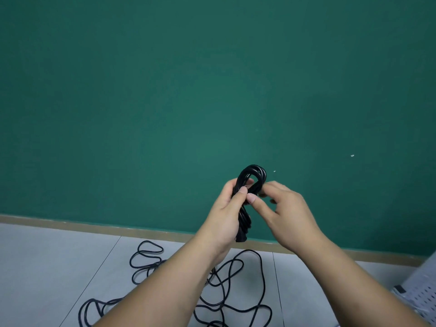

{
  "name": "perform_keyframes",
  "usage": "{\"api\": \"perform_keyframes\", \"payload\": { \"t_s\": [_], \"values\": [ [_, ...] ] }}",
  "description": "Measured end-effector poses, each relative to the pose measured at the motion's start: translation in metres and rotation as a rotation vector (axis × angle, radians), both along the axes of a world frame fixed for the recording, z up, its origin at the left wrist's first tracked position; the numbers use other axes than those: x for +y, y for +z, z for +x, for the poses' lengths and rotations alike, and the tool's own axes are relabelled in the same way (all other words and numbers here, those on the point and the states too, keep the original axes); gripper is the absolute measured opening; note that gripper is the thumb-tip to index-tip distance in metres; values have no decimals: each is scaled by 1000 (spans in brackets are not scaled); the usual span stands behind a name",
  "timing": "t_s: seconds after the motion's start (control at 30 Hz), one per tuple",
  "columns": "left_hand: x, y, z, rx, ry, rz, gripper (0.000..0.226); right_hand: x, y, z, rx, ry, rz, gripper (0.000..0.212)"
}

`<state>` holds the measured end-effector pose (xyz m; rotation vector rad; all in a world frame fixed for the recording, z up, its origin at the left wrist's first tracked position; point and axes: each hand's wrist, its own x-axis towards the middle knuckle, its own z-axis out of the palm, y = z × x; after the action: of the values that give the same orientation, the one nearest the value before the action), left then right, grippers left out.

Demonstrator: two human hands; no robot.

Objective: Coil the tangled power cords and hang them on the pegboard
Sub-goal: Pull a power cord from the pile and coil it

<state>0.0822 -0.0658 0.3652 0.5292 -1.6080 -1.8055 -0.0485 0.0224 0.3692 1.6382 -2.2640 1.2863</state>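
- Left hand (226, 210) grips a coiled black cord (250, 185), held up before the green wall (165, 90).
- Right hand (286, 210) pinches the coil's side.
- Tangled cords (236, 279) lie on the floor (47, 267); pegboard (422, 293) at right.

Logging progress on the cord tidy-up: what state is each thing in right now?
coiled cord: bundled in loops, held in the air.
left hand: grips the bundle.
right hand: pinches the bundle's upper part.
floor cords: loose, tangled, uncoiled.
pegboard: only a corner shows, no cord on it.
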Motion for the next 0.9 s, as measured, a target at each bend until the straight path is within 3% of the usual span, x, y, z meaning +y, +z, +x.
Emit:
{"api": "perform_keyframes", "payload": {
  "t_s": [0.13,0.33,0.37,0.43,0.5,0.57,0.63,0.77,0.9],
  "values": [
    [1,1,2,-82,-3,-85,24,2,-4,7,-197,-5,21,19],
    [1,-7,-5,14,-8,-183,24,5,3,9,-560,73,30,41],
    [2,-8,-7,21,6,-197,24,7,6,9,-555,78,58,42],
    [4,-10,-11,46,50,-162,21,9,8,4,-338,-25,107,42],
    [7,-11,-17,58,85,-133,19,8,7,-5,-99,-245,-17,37],
    [10,-13,-21,47,102,-134,16,8,7,-14,-197,-241,-139,32],
    [12,-14,-22,35,58,-145,14,9,7,-20,-385,-59,-72,35],
    [16,-20,-25,-17,-88,-151,18,16,4,-31,-273,42,87,41],
    [13,-33,-29,-140,-215,-205,28,22,4,-46,-338,75,147,30]
  ]
}}
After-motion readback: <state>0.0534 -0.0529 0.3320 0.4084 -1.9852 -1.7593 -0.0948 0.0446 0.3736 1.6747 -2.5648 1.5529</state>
